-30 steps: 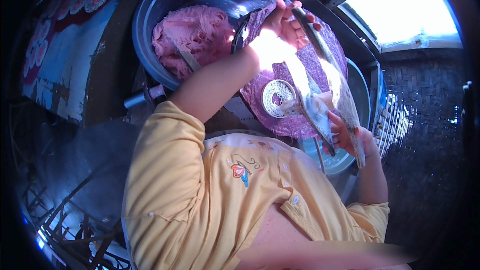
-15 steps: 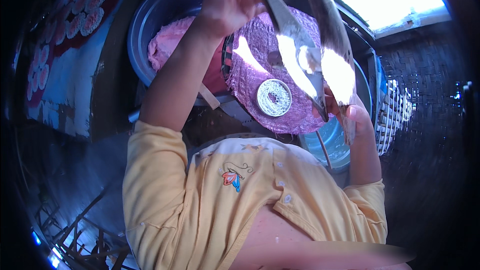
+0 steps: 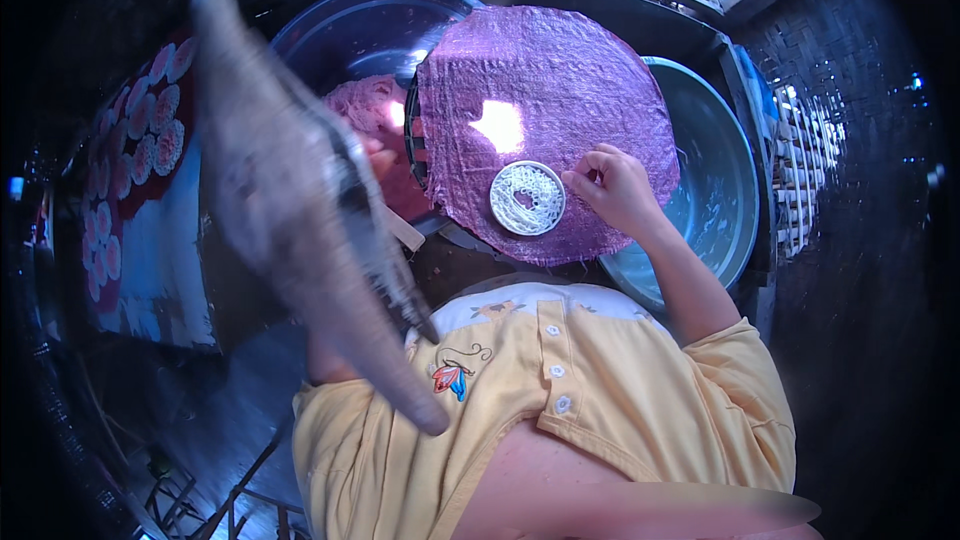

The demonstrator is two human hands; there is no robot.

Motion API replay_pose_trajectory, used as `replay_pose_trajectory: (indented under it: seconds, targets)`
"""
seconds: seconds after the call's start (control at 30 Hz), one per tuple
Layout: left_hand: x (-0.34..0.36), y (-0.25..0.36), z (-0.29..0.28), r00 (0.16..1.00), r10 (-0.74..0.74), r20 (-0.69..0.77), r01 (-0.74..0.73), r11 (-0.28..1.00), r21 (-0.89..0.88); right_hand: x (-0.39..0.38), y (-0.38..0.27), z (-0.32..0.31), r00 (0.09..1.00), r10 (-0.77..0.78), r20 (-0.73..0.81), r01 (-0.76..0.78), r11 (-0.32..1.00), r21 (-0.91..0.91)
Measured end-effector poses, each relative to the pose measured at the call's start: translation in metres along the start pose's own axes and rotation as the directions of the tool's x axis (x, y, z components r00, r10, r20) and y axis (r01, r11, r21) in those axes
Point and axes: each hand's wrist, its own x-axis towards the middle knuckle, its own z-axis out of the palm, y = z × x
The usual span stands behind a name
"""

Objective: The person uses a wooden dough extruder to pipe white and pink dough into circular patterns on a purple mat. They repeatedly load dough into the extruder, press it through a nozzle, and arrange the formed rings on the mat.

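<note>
A long, weathered wooden tool (image 3: 290, 175), made of two pieces lying together and tapering at both ends, tilts across the left side, blurred by motion. My left hand (image 3: 378, 155) is closed on it from behind; only some fingers show past its edge. On a round board covered in purple woven cloth (image 3: 560, 70) rests a shallow white ring (image 3: 527, 224), with fine white strands (image 3: 540, 190) inside it. My right hand (image 3: 618, 190) is at the ring's right rim, fingers curled and pinched together. Whether those fingertips grip the rim cannot be made out.
Behind the wooden tool stands a large dark blue basin (image 3: 340, 15) with a pink mass (image 3: 365, 100) in it. A blue-green tub (image 3: 725, 180) sits partly under the board's right side. A flower-patterned cloth (image 3: 145, 130) lies at far left, a woven wall (image 3: 800, 170) at right.
The wooden tool has swung from above the board to the left, now with my left hand alone. My right hand has let go of it and come down beside the white ring.
</note>
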Motion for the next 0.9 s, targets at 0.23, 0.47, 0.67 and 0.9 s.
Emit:
replay_pose_trajectory:
  seconds: [0.23, 0.47, 0.67, 0.9]
  targets:
    - [-0.044, 0.077, -0.020, 0.982, 0.166, -0.084, -0.185, 0.917, -0.354, 0.001, 0.017, 0.022, 0.998, -0.049, -0.026, 0.048, 0.998, -0.047]
    - [-0.043, 0.094, -0.020, 0.978, 0.193, -0.082, -0.209, 0.905, -0.370, 0.005, 0.010, 0.019, 0.998, -0.039, 0.050, 0.043, 0.996, -0.073]
    - [-0.042, 0.092, -0.018, 0.975, 0.211, -0.070, -0.222, 0.910, -0.351, 0.008, 0.007, 0.012, 0.997, -0.076, 0.021, 0.077, 0.997, -0.026]
    - [-0.041, 0.089, -0.020, 0.973, 0.220, -0.066, -0.229, 0.917, -0.326, 0.034, -0.003, 0.005, 0.996, -0.081, 0.025, 0.082, 0.996, -0.026]
